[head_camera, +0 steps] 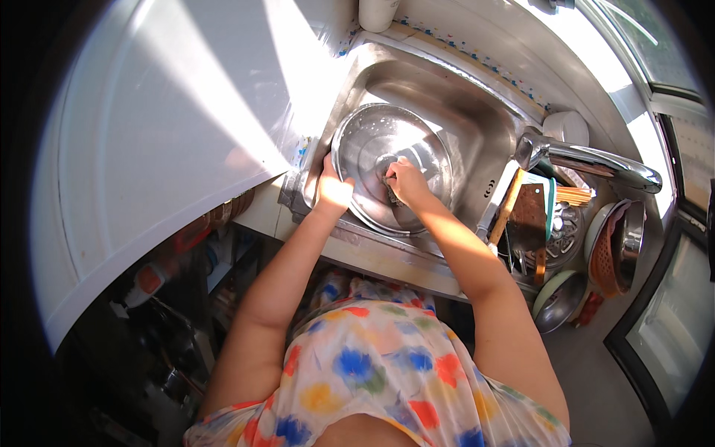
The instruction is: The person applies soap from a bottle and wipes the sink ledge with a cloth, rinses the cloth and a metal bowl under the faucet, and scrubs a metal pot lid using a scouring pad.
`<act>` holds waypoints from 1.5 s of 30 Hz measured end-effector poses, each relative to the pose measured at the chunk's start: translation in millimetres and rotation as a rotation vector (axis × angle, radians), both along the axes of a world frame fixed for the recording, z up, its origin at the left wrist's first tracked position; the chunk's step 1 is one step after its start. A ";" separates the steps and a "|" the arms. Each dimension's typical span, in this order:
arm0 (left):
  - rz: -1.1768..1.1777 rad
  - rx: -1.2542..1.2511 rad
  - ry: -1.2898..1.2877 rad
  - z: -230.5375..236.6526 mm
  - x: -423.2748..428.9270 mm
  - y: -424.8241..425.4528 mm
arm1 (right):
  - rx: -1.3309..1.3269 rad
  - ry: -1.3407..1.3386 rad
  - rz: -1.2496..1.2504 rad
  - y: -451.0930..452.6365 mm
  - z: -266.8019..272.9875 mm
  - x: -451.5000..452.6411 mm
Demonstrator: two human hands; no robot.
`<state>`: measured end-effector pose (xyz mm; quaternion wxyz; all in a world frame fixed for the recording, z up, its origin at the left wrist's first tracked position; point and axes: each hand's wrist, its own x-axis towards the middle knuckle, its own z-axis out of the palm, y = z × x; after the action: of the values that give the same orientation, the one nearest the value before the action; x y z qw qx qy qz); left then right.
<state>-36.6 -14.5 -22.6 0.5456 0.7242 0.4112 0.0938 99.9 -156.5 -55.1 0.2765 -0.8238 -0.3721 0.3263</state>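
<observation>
A wide round stainless-steel basin or lid [374, 131] rests tilted in the steel sink [447, 84], at its near left part. My left hand [335, 190] grips its left rim, thumb on the inner side. Near the middle of the round metal piece, my right hand [406, 180] holds a greyish scrubber [394, 195] against the surface. Small whitish drops or suds dot the upper part of the metal. The underside of the round piece is hidden.
Right of the sink stand a chrome faucet [597, 159], a cleaver [528, 218], a wooden handle [507, 207] and chopsticks [574, 195]. Farther right are a green-rimmed bowl [560, 302] and an orange colander [603, 257]. A white panel [167, 112] rises at the left.
</observation>
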 end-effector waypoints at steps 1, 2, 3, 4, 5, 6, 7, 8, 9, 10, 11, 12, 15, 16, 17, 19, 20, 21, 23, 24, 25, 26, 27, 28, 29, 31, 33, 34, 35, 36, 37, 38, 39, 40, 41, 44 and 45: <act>-0.004 -0.001 0.000 4.0 2.7 -0.8 | 0.036 -0.024 -0.012 6.2 -0.2 -0.4; -0.003 -0.067 0.049 8.0 6.0 -2.4 | 0.054 -0.050 -0.012 10.0 -0.1 -0.7; 0.005 -0.130 0.100 13.9 6.8 -1.6 | 0.058 -0.048 -0.009 10.7 -0.2 -1.3; 0.013 -0.071 0.035 3.7 3.2 -1.7 | 0.039 -0.034 0.015 9.5 0.2 -0.7; 0.014 -0.068 0.035 1.6 1.4 -0.9 | 0.019 -0.020 0.038 7.5 0.8 0.3; 0.002 -0.018 0.034 1.3 0.3 -1.3 | 0.018 -0.019 0.038 1.9 1.1 2.1; -0.010 0.031 0.032 1.0 -0.9 -1.8 | -0.042 -0.023 0.057 -4.9 1.8 4.2; -0.009 0.030 0.033 0.7 -2.8 -2.1 | -0.103 -0.027 0.077 -9.3 1.7 4.0; -0.007 0.034 0.014 0.8 -2.7 -1.8 | -0.104 -0.028 0.076 -9.4 4.2 3.3; -0.003 0.038 -0.004 0.7 -2.5 -1.7 | -0.081 -0.051 0.073 -8.1 6.1 1.5; -0.002 0.038 -0.004 0.3 -2.1 -1.5 | -0.058 -0.072 0.071 -5.7 7.6 -0.3; -0.005 0.037 0.005 1.6 0.1 -1.9 | -0.061 -0.074 0.068 -2.8 5.5 -1.0; -0.016 0.024 0.023 3.4 3.3 -1.4 | 0.070 -0.034 0.039 2.9 1.3 -1.3; -0.022 0.014 0.032 3.2 1.8 -0.6 | 0.057 -0.029 0.039 0.7 2.2 -0.9; -0.020 0.014 0.034 3.2 -0.1 -0.2 | 0.044 -0.026 0.039 -1.8 3.2 -0.2; 0.005 -0.039 0.041 3.6 -2.8 0.4 | -0.050 -0.001 0.046 -6.9 7.9 4.4; 0.008 -0.039 0.043 3.8 -4.4 0.5 | -0.144 0.023 0.050 -7.7 9.2 4.8; 0.005 -0.031 0.047 3.9 -3.3 0.1 | -0.145 0.021 0.047 -7.5 8.8 3.8; 0.000 -0.023 0.051 4.0 -1.5 -0.8 | -0.025 -0.035 0.016 -2.3 6.3 -3.0; -0.012 0.003 0.037 2.7 -0.1 -0.9 | -0.025 -0.036 0.011 3.9 5.3 -4.9; -0.025 0.029 0.022 1.4 1.7 -1.1 | 0.047 -0.010 -0.019 12.1 3.7 -5.8; -0.032 0.028 0.020 -0.4 4.7 -1.6 | 0.118 0.015 -0.051 17.2 3.1 -6.6; -0.027 -0.020 0.006 -4.6 4.2 -0.6 | 0.120 0.019 -0.052 22.0 4.7 -10.7; -0.019 -0.070 -0.005 -6.2 1.5 -0.9 | 0.103 0.064 -0.059 25.3 12.8 -15.7; -0.017 -0.071 0.000 -7.3 -2.4 0.0 | 0.085 0.110 -0.067 26.2 21.5 -19.8; -0.021 0.018 0.033 -3.9 -2.2 1.8 | 0.154 0.280 0.029 14.5 26.2 -22.8; -0.007 0.015 0.037 -5.4 -3.7 0.8 | 0.130 0.375 0.093 1.7 33.4 -27.0; 0.000 0.023 0.013 -8.7 -5.2 0.9 | 0.133 0.378 0.098 4.6 34.1 -27.7; 0.011 0.034 -0.009 -11.3 -8.4 2.1 | 0.188 0.373 0.070 10.5 34.3 -29.4; 0.012 0.037 -0.005 -11.1 -9.0 2.2 | 0.241 0.367 0.035 16.2 33.7 -30.7; 0.007 0.005 0.009 -9.9 -7.7 2.6 | 0.277 0.275 -0.004 28.0 33.0 -29.7; 0.005 -0.024 0.024 -8.4 -7.4 3.2 | 0.318 0.273 -0.064 41.1 25.4 -27.6; 0.003 -0.018 0.027 -5.5 -5.6 3.4 | 0.359 0.270 -0.129 53.0 12.1 -22.0; -0.035 -0.036 0.034 -1.8 -1.6 1.5 | 0.341 0.091 -0.183 60.5 -7.8 -12.9; -0.078 -0.055 0.038 -0.5 4.6 -0.7 | 0.319 -0.093 -0.239 66.0 -28.7 -1.8; -0.027 -0.028 -0.058 -14.9 2.4 -3.5 | 0.191 -0.107 -0.257 67.6 -54.2 23.5; -0.006 -0.028 -0.099 -18.4 -1.5 -2.6 | 0.137 -0.100 -0.236 71.0 -51.7 23.9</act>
<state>-38.1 -17.1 -41.1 0.5757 0.7122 0.3826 0.1221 123.8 -85.5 -106.7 0.3495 -0.8563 -0.3074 0.2237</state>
